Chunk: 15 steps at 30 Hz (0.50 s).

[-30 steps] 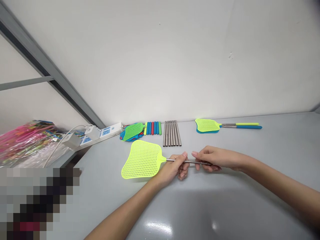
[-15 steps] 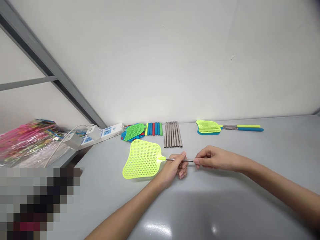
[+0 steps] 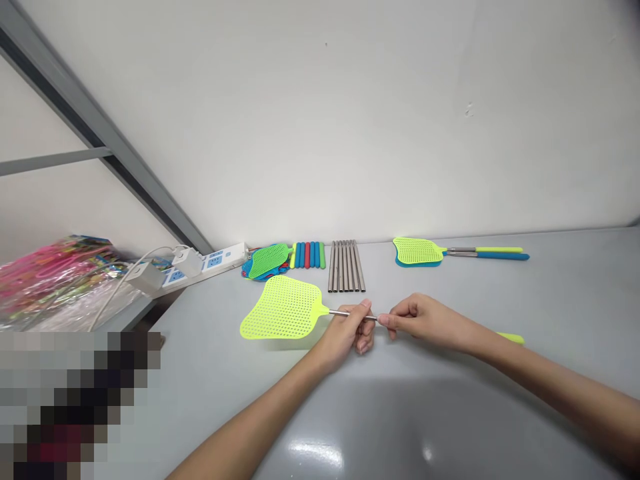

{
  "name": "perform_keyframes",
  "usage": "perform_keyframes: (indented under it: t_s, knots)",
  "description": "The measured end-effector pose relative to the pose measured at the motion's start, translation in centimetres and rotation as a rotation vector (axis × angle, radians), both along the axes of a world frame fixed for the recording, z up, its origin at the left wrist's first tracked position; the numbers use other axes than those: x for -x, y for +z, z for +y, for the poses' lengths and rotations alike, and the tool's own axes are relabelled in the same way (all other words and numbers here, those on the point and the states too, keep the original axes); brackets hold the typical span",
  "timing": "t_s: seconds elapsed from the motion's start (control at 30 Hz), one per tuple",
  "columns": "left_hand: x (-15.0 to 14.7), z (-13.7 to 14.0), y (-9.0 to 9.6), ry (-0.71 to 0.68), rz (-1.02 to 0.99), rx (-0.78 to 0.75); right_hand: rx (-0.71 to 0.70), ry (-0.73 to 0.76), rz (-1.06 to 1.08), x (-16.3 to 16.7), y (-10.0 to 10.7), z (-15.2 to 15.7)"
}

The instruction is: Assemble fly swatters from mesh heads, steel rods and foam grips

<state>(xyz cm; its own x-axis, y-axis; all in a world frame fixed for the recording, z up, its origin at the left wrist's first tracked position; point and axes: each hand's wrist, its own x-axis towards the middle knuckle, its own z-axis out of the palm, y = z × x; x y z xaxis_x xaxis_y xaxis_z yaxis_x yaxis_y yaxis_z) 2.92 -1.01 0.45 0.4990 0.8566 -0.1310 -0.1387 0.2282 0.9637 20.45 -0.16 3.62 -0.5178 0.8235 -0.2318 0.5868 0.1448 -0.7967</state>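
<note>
Two bare hands hold one yellow swatter [image 3: 285, 308] above the table: its head lies left of the left hand [image 3: 353, 327], whose fingers curl round the metal rod [image 3: 339, 313], while thumb and fingers of the right hand [image 3: 411, 318] pinch that rod farther along. One yellow grip [image 3: 511, 338] shows beyond the right forearm; whether it joins the rod is hidden. The grey, glossy table [image 3: 450, 413] meets a pale wall [image 3: 350, 133]. Along it lie seven coloured grips [image 3: 307, 255], seven metal tubes [image 3: 347, 267], two handled swatters [image 3: 417, 251] and one pile of heads [image 3: 269, 261], uncountable, beside one power strip [image 3: 233, 255].
</note>
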Motion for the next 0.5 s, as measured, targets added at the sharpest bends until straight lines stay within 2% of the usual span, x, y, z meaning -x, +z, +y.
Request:
perform_keyframes:
  t_s: [0.1, 0.27, 0.37, 0.5]
  knots:
    - [-0.1, 0.1, 0.1, 0.023, -0.037, 0.039, -0.005, -0.028, -0.012, 0.1, -0.2, 0.1]
    - [-0.1, 0.2, 0.0, 0.064, -0.019, 0.010, 0.081, 0.062, 0.003, -0.3, 0.4, 0.4]
    - [0.1, 0.4, 0.1, 0.033, 0.053, -0.016, 0.147, 0.095, 0.025, -0.8, 1.0, 0.6]
    - [0.4, 0.5, 0.6, -0.073, 0.145, -0.082, 0.215, 0.120, 0.110, -1.0, 1.3, 0.6]
